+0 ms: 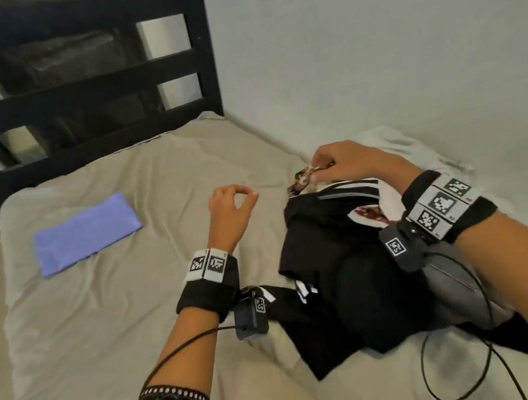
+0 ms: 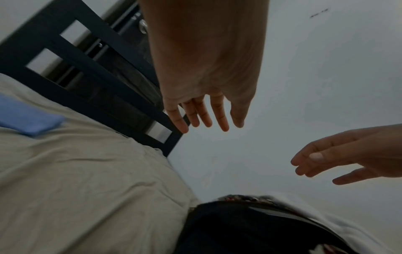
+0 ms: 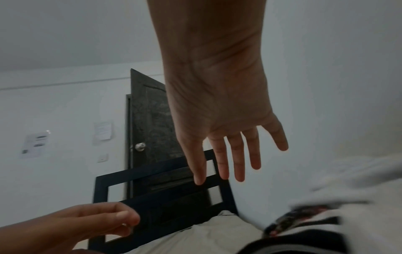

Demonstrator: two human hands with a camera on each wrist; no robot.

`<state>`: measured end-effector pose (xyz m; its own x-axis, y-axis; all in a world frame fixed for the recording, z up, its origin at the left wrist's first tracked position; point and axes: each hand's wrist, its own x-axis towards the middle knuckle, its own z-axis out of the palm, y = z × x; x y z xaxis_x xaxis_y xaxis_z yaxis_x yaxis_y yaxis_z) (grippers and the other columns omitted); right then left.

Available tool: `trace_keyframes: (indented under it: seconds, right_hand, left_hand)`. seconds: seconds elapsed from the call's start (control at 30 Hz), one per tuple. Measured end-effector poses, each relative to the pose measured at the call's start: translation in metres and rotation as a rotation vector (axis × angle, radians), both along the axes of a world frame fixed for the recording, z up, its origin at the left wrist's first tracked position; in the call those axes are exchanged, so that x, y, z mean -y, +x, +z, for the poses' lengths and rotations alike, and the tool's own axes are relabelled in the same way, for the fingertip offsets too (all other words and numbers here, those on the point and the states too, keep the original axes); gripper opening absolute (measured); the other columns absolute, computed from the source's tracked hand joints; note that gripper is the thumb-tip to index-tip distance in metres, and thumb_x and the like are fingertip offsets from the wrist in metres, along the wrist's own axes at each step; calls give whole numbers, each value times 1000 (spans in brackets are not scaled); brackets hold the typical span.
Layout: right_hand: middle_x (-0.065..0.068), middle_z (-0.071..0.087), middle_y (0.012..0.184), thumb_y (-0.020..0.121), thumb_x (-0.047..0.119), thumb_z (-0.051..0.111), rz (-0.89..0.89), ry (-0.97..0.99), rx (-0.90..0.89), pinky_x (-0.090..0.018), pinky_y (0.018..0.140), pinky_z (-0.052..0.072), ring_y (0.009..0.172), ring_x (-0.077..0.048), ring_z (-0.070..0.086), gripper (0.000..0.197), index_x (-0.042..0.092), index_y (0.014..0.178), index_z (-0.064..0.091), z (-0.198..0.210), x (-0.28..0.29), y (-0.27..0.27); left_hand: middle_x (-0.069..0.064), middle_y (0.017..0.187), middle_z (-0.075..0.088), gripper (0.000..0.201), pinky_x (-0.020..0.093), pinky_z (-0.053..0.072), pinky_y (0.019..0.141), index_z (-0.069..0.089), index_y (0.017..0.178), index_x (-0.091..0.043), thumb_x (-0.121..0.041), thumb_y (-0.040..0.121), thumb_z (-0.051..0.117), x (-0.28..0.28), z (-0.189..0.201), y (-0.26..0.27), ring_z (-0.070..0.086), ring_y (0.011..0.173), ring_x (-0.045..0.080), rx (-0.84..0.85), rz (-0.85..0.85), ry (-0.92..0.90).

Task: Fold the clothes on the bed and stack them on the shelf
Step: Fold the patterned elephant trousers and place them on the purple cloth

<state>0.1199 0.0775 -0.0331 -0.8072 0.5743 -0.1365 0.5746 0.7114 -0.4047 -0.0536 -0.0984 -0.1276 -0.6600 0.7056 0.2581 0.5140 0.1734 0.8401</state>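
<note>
A pile of clothes lies on the bed's right side: a black garment [image 1: 335,274] with white stripes on top, a patterned cloth [image 1: 302,180] and a white garment [image 1: 394,142] under it. My right hand [image 1: 322,167] is at the pile's far end, fingertips by the patterned cloth's edge. The right wrist view shows that hand [image 3: 234,163] with straight fingers and nothing in it. My left hand [image 1: 236,204] hovers left of the pile, fingers loosely curled and holding nothing. No shelf is in view.
A folded blue cloth [image 1: 86,233] lies at the far left of the beige bed sheet [image 1: 120,324]. A black slatted headboard [image 1: 75,94] stands at the bed's far end, with a dark door [image 3: 147,128] behind it. A white wall runs along the bed's right side.
</note>
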Motion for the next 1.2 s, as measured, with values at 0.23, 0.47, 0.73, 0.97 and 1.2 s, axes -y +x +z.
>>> trace_keyframes:
  seconds: [0.23,0.47,0.73,0.97,1.2]
  right_hand:
    - [-10,53,136,91,39,62,-247,50,85,-31,92,40,122,-27,50,50,10,130,52,-3,-64,82]
    - [-14,51,140,80,63,64,-385,153,140,-37,103,39,127,-31,49,80,3,132,52,-43,-101,95]
    - [-12,69,90,91,11,56,-415,206,-379,-29,71,41,79,-23,57,15,5,92,70,-52,-90,77]
    - [4,65,92,93,16,61,-64,-15,-522,-18,72,41,80,0,55,9,18,98,68,-7,-40,60]
    - [4,68,102,92,23,65,57,-180,-555,-24,84,45,95,-11,61,13,19,104,67,-6,-29,59]
  left_hand:
    - [6,120,54,14,36,34,105,64,97,-22,-35,93,59,-55,17,62,44,121,22,-30,-140,-60]
    - [4,123,51,23,26,28,98,64,106,-17,-36,95,56,-71,21,81,38,124,19,-67,-202,-108]
    - [5,125,50,22,30,34,100,61,113,-21,-30,92,60,-79,13,76,41,124,21,-92,-226,-151]
    - [6,142,35,80,30,36,103,30,147,-27,-16,81,74,-103,15,80,39,129,21,-189,-239,-106]
    - [6,95,67,15,34,48,78,62,105,-10,-15,97,50,-106,38,75,62,88,21,-100,-175,202]
